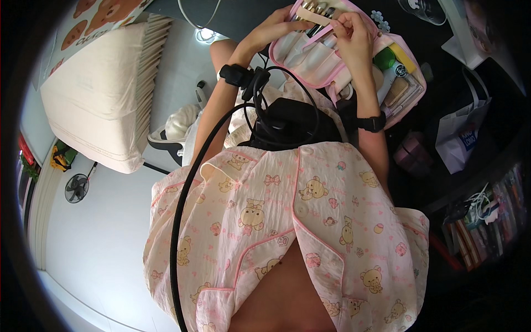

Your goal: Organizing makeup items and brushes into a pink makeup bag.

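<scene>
A pink-trimmed cosmetic bag point(305, 62) lies unfolded in front of me. Several makeup brushes point(318, 8) stand in its upper flap, above translucent pockets. My left hand point(278, 30) grips the flap's left edge, its thumb reaching over the brushes and its other fingers partly hidden. A flat beige strip point(314, 16) crosses the brushes. At its right end, the thumb and fingertips of my right hand point(352, 35) are pinched together on it. Below the right hand, the bag's open compartment holds a yellow box point(401, 58), a green round item point(384, 59) and clear-cased cosmetics point(400, 93).
A black cable point(182, 199) runs up past my chest to a black device on my left wrist. On the right are a white paper bag point(460, 137), a purple container point(412, 153) and a row of books point(477, 240). A cloth-covered box-shaped object point(97, 91) stands left.
</scene>
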`<state>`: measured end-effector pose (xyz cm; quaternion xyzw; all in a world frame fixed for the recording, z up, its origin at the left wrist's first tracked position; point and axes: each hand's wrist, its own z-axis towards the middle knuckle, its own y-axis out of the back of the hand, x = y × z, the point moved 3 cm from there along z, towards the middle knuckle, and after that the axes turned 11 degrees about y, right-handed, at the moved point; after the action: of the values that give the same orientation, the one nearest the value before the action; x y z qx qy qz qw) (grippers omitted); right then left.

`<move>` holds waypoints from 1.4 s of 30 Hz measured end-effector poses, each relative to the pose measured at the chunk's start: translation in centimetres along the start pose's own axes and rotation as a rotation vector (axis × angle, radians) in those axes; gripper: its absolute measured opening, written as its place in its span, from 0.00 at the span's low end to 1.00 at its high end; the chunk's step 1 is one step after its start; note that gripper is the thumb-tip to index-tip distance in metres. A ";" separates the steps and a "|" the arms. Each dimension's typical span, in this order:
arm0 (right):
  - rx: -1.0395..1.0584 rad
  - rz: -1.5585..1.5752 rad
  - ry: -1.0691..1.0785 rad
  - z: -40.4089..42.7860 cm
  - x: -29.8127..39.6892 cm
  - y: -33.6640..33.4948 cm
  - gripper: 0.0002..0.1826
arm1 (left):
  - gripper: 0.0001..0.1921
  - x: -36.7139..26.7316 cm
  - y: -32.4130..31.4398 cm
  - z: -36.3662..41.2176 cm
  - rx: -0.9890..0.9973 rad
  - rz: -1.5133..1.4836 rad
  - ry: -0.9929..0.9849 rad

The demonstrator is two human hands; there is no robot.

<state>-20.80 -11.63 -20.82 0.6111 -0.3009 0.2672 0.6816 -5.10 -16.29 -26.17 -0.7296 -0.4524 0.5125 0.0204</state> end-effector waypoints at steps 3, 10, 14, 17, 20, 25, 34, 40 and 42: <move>0.047 0.016 -0.033 0.1 1.0 0.3 0.08 | 0.20 -0.3 0.0 0.0 0.020 0.000 0.016; 0.201 0.018 -0.029 -0.2 0.5 0.1 0.10 | 0.20 -0.2 -0.2 0.1 0.030 0.005 0.004; 0.175 -0.047 0.031 0.0 2.1 0.1 0.11 | 0.21 0.1 0.0 0.1 0.001 0.037 -0.007; 0.146 -0.047 0.072 0.0 2.5 0.3 0.11 | 0.21 -0.3 -0.1 0.0 -0.025 0.064 -0.007; 0.126 -0.135 0.148 -0.1 3.0 0.0 0.09 | 0.21 -0.3 0.0 -0.2 -0.033 0.059 -0.010; -0.122 -0.250 0.175 -1.5 3.6 -1.2 0.06 | 0.16 0.2 0.2 0.1 -0.029 0.013 -0.001; -0.136 -0.136 0.195 -2.0 4.4 -1.8 0.05 | 0.21 -0.3 0.0 -0.6 -0.160 0.111 0.050; -0.039 -0.044 0.160 -1.8 4.3 -1.6 0.05 | 0.20 -0.4 -0.5 -0.9 -0.125 0.082 0.070; -0.023 -0.029 0.181 -1.4 4.3 -1.2 0.05 | 0.19 -0.4 -0.5 -0.8 -0.138 0.070 0.071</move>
<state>-16.91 -10.40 -18.56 0.5811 -0.2321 0.3078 0.7167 -4.83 -15.92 -25.23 -0.7624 -0.4599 0.4541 -0.0319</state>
